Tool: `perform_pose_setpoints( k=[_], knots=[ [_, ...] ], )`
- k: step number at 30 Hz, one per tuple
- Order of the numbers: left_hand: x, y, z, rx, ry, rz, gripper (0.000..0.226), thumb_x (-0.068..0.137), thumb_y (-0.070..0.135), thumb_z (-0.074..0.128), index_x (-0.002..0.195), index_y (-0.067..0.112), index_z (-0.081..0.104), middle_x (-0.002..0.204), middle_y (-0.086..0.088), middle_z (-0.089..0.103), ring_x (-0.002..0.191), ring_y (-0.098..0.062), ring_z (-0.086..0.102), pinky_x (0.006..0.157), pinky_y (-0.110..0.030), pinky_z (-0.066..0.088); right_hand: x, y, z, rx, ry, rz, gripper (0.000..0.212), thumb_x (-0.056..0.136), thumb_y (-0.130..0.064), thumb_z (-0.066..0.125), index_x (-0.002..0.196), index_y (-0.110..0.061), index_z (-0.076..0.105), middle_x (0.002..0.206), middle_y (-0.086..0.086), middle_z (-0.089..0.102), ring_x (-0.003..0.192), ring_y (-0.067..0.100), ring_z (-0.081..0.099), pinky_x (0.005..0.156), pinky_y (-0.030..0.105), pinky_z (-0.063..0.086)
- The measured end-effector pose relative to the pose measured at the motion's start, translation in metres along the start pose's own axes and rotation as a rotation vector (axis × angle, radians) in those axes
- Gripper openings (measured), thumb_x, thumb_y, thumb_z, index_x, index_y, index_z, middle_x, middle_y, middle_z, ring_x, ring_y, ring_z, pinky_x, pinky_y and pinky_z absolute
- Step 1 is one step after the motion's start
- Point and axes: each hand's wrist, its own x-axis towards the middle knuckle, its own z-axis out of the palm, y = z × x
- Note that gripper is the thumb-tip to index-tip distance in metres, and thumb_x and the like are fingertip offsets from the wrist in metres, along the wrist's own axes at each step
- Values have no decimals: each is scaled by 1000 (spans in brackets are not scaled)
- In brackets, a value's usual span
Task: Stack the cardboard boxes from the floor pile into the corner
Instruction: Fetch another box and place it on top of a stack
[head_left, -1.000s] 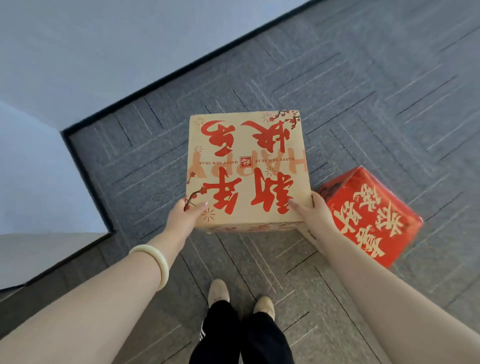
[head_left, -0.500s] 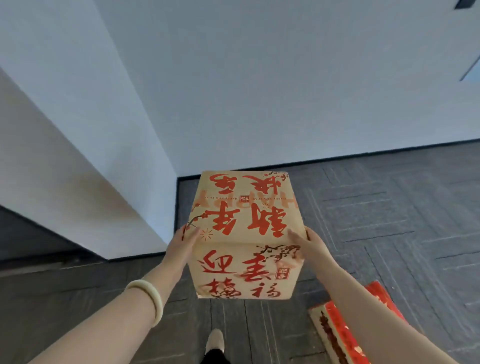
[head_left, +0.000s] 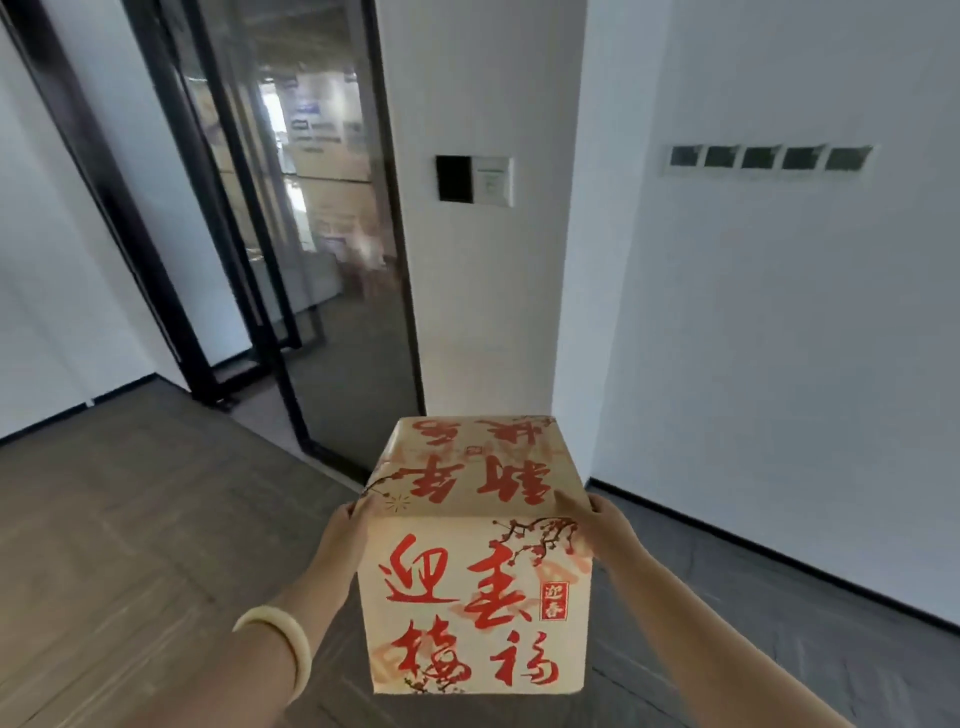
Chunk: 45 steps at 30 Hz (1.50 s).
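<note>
Both our hands up, left hand (head_left: 349, 530) and right hand (head_left: 605, 525) pressing the cardboard box (head_left: 475, 551) at 9 and 3 o'clock, fingers seemingly flat against its sides, box clear of the floor (head_left: 130, 519), glass door (head_left: 311, 234) at 11 o'clock.

The cube-shaped tan cardboard box (head_left: 475, 561) carries large red brush-style characters on its top and near faces, with a dark branch bearing red blossoms and a small red seal panel on the near face. The rounded pale cream bangle (head_left: 283, 642) is plain and unpatterned. The smooth painted wall (head_left: 779, 338) is white with a black skirting strip, the glass door frame (head_left: 208, 270) is black, and the floor (head_left: 119, 545) is grey-brown with a straight-line grain.
</note>
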Motion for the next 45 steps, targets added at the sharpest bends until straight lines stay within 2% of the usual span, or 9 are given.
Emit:
perform_pose_setpoints(
  k=[4,11,14,16,22,29,34,40,45],
  knots=[
    [-6,-6,-120,-75,161,-24,41,96,46,37,114,15,57,96,-9,68,82,-23,65,58,-28,45,-24,-55,102,-42,-115,-115,23,94,-37,51,103,-17,57,77,-7,64,66,6,62,48,12,43],
    [-18,-53,-360,-182,302,34,54,85,57,47,125,20,53,120,-7,61,108,-27,61,90,-45,52,-76,-124,319,-59,-280,-156,33,90,-41,56,107,-13,59,83,1,70,71,16,68,61,28,55],
    [-31,-62,-446,-229,415,4,43,95,48,42,121,15,53,109,-11,66,90,-27,66,63,-35,56,-101,-151,405,-51,-349,-177,38,87,-45,59,107,-13,59,88,6,72,79,22,71,80,40,58],
    [-39,-65,-493,-239,486,-4,41,97,45,39,121,16,52,107,-8,66,87,-25,66,56,-31,52,-118,-168,455,-61,-399,-185,39,86,-46,59,107,-13,59,88,5,71,78,21,70,75,38,58],
    [-64,-88,-618,-309,661,42,30,100,38,35,116,15,47,89,-1,58,75,-17,55,68,-30,43,-158,-216,595,-58,-571,-263,36,86,-43,61,107,-13,58,90,6,71,79,20,69,66,29,54],
    [-47,-129,-749,-363,837,-40,42,99,39,35,125,9,49,115,-13,60,95,-29,57,82,-41,47,-166,-259,772,-105,-776,-309,46,87,-43,60,115,-7,59,102,11,70,85,22,68,59,25,50],
    [-16,-146,-843,-382,900,-42,39,98,44,34,112,15,57,108,-10,66,98,-30,63,86,-43,50,-156,-293,905,-150,-880,-325,50,85,-47,61,117,-8,58,102,10,70,89,23,68,78,33,56],
    [26,-166,-972,-423,1015,-99,42,99,40,34,122,12,55,109,-11,67,92,-26,65,67,-31,50,-161,-347,1064,-187,-986,-349,45,86,-44,61,116,-10,58,100,9,70,86,23,69,76,34,56],
    [61,-202,-1080,-438,1055,-128,42,98,43,34,117,13,57,105,-9,69,96,-27,65,77,-37,51,-173,-367,1189,-267,-1023,-385,47,86,-49,58,115,-13,58,98,6,71,87,22,68,82,37,55]
  ],
)
